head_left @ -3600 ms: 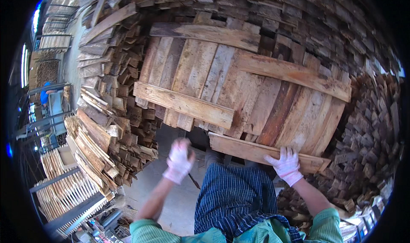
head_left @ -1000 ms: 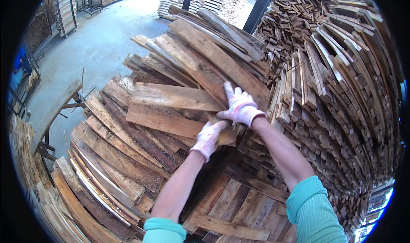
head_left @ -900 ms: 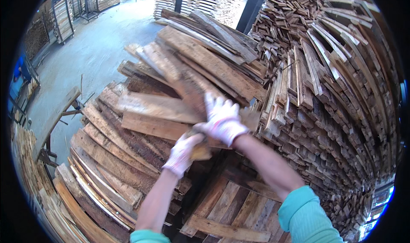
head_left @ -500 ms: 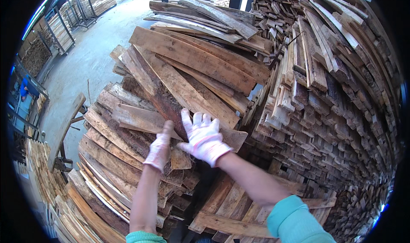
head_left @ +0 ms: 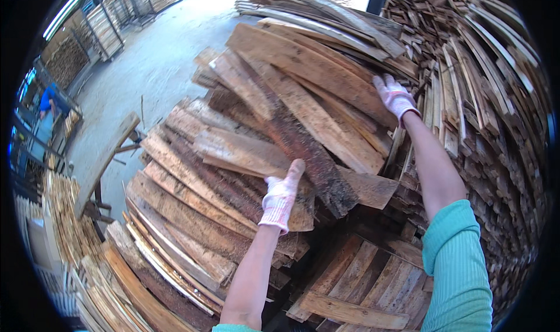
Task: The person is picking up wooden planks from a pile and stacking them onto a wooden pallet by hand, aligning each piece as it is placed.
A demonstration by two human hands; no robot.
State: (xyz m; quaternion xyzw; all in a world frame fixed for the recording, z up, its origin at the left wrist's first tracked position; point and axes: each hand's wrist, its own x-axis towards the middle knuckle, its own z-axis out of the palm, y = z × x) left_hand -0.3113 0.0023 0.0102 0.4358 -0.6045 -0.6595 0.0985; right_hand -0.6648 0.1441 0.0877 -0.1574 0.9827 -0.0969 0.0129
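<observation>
A slanting heap of rough wooden boards [head_left: 245,151] fills the middle of the view. My left hand [head_left: 281,193], in a pale pink-and-white glove, lies flat with fingers together on a light board [head_left: 233,151] near its lower end, beside a dark weathered board [head_left: 297,139]. My right hand [head_left: 395,96], gloved the same way, reaches far up and rests on the end of a long brown plank [head_left: 303,69] near the top of the heap. Neither hand visibly closes around a board.
A tall wall of stacked timber [head_left: 496,116] rises on the right. A wooden pallet [head_left: 350,291] lies below the heap. Bare concrete floor [head_left: 157,64] stretches to the upper left, with racks of wood [head_left: 111,23] and a person in blue [head_left: 46,99] far off.
The pallet I held upright seconds ago now lies below. Over the last second my hands split: the right reached up to the top plank, the left stayed low on the light board.
</observation>
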